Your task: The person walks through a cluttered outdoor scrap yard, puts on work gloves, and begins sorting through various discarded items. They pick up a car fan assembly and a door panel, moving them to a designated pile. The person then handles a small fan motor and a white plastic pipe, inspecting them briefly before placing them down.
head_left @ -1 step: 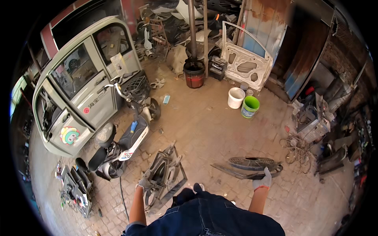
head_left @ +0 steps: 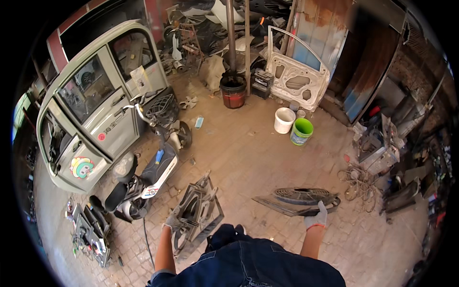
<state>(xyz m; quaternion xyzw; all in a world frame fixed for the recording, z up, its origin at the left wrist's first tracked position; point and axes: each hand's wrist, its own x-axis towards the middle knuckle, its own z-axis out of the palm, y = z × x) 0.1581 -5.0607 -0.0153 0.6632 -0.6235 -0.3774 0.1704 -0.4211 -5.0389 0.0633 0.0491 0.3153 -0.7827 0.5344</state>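
In a grey work glove, my left hand (head_left: 173, 221) is closed round the near left edge of a dark, dusty frame-like panel (head_left: 197, 205) with a rounded opening, held tilted by my left leg. My right hand (head_left: 315, 217), gloved too with a red band at the wrist, is closed on the near right rim of a long dark panel (head_left: 287, 203) with a ribbed, mesh-like top. That panel narrows to a point on its left. Both panels look like plastic vehicle parts; their exact kind I cannot tell. Fingers on both hands are partly hidden.
An electric scooter (head_left: 155, 172) stands at left by a pale three-wheeler cab (head_left: 105, 115). Parts are heaped at lower left (head_left: 93, 234). Ahead are a red-black bucket (head_left: 233, 98), a white bucket (head_left: 284, 122), a green bucket (head_left: 301, 134) and a stripped car door (head_left: 306, 76). Tangled cable (head_left: 358, 182) lies right.
The whole view has shifted slightly. The right-hand panel appears tipped a little, with its ribbed top turned differently. Both hands keep their hold.
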